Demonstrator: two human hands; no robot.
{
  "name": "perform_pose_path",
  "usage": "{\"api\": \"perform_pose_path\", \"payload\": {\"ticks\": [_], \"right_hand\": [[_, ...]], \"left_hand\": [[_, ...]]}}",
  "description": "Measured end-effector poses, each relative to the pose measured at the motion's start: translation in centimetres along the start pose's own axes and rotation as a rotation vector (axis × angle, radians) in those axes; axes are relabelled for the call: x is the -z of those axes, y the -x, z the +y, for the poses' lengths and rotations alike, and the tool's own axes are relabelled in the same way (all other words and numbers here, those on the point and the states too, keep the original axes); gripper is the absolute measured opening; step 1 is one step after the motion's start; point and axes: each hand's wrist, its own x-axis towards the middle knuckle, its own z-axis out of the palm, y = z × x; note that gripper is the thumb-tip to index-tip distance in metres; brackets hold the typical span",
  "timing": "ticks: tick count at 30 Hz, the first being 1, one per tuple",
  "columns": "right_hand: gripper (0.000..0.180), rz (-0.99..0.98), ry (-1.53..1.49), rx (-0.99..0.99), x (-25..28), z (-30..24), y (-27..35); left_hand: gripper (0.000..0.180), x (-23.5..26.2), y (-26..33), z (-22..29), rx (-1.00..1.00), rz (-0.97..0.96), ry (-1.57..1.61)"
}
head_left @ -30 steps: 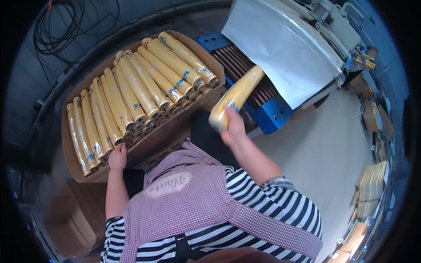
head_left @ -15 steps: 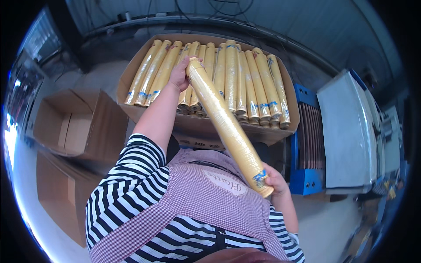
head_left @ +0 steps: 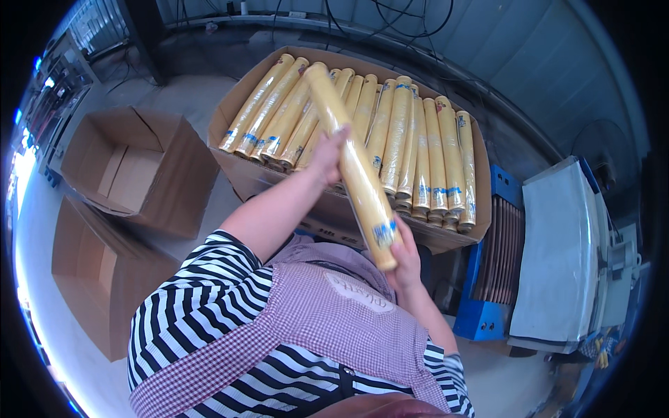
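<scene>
- Nearest, in front of the filled carton: a checked apron (head_left: pixel 300 306) over a striped top, with both bare hands raised beyond it.
- The right hand (head_left: pixel 406 259) grasps the near end of a yellow plastic-wrapped roll (head_left: pixel 364 191), close by its blue print, on the person's side of the filled carton. The fingers lie along the roll's right side.
- The left hand (head_left: pixel 327 159) grasps the same roll around its middle, from the left; some of its fingers are blurred or hidden. This hand shows in front of the filled carton's near edge.
- The roll slants between the hands, its far end reaching over the filled carton beyond the left hand. The spread grip probably suits its length, keeping the tilt steady and the weight shared.
- Beyond is the filled carton (head_left: pixel 235 174) itself, packed with similar rolls (head_left: pixel 398 143), side by side and layered, presumably aligned that way to fit snugly.
- Left of the filled carton, two further cartons (head_left: pixel 174 171) (head_left: pixel 83 272) stand open-topped.
- Right of it, a blue frame (head_left: pixel 481 320) carries dark rollers (head_left: pixel 498 244), beside a pale sheet (head_left: pixel 554 254).
- Behind it, black cables (head_left: pixel 418 35) hang near the wall.
</scene>
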Motion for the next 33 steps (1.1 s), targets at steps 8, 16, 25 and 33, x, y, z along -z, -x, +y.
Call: {"api": "perform_pose_path", "payload": {"ticks": [8,16,25,33], "right_hand": [[0.072,0.048,0.169,-0.086,1.8,1.9,-6.5],[0.044,0.44,0.341,-0.234,8.6,2.6,2.9],[0.038,0.537,0.341,-0.172,10.0,4.3,5.5],[0.034,0.537,0.444,-0.176,9.3,5.0,4.3]], "left_hand": [[0.084,2.7,0.0,4.3,-0.168,-0.04,-0.529],[0.102,15.9,-13.5,14.4,-0.358,0.167,-1.471],[0.066,20.5,-12.3,11.0,-0.006,0.652,-1.693],[0.056,28.0,-13.9,11.7,0.027,1.17,-0.511]]}}
